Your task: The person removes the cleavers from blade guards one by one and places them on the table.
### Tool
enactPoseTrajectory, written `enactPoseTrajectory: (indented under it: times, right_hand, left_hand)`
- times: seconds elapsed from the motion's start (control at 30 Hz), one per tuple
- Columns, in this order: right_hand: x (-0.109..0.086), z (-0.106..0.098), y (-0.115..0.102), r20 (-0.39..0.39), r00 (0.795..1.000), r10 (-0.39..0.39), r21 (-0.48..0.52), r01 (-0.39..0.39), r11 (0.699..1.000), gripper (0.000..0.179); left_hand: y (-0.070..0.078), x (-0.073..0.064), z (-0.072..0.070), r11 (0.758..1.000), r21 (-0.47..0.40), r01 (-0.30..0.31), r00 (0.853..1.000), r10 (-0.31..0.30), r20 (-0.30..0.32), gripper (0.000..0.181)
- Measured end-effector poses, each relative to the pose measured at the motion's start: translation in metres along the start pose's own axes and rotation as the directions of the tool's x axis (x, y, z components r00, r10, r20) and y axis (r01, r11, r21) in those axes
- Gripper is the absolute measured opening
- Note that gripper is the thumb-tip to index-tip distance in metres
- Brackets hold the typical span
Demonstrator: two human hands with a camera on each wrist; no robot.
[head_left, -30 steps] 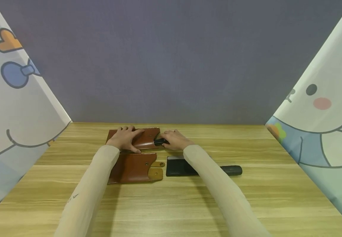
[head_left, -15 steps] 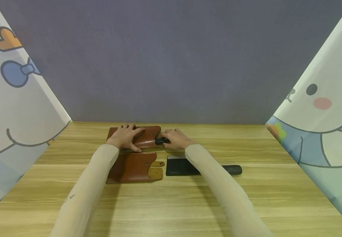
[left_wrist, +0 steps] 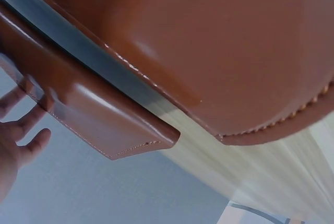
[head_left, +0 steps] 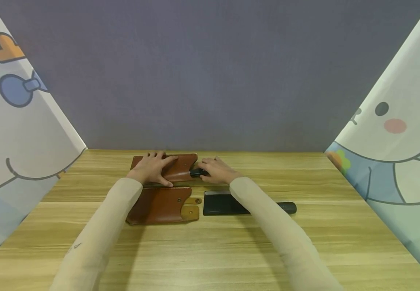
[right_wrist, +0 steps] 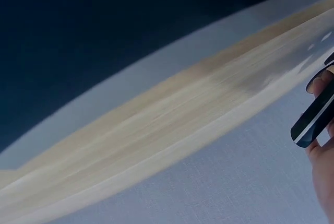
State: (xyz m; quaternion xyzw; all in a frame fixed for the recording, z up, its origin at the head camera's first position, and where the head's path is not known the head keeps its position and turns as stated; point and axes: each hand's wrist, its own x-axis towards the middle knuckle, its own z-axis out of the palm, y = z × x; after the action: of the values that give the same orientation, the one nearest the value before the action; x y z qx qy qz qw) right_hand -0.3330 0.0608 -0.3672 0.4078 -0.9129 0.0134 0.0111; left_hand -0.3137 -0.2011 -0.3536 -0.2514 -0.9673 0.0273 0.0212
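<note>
Your right grip (head_left: 216, 170), fingers curled, pinches the black handle (head_left: 197, 173) where it sticks out of the mouth of the far brown sheath (head_left: 179, 167); the right wrist view shows a thin pale stripe along that handle. Your left grip (head_left: 149, 169) rests on top of the far brown sheath, fingers and thumb spread, the thumb at its edge nearest you. Just on your side of the far brown sheath lies the near brown sheath (head_left: 159, 206), two tan tabs (head_left: 191, 211) showing at its right end. A black cleaver (head_left: 221, 204) lies on the desk (head_left: 195, 250) to the right of the far brown sheath and nearer you, its middle hidden by your right sleeve (head_left: 268, 226). Beyond the far brown sheath stands a grey panel (head_left: 210, 81).
</note>
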Motion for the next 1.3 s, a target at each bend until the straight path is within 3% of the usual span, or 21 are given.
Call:
enactPoseTrajectory:
  times: [0.27,0.63,1.3]
  right_hand:
    - [-0.007,0.0,0.002,-0.064,0.996,-0.058,0.005,0.059,0.998,0.031]
    - [-0.012,0.001,0.006,-0.12,0.986,-0.116,0.013,0.119,0.993,0.026]
    - [-0.021,-0.004,0.006,-0.152,0.98,-0.128,0.043,0.135,0.99,0.026]
  left_hand:
    - [0.005,-0.003,-0.003,1.0,0.024,-0.019,0.999,0.02,-0.026,0.103]
    - [0.008,-0.006,-0.006,0.999,0.024,-0.028,0.999,0.028,-0.017,0.103]
    - [0.011,-0.008,-0.008,0.997,0.064,-0.046,0.998,0.049,-0.039,0.102]
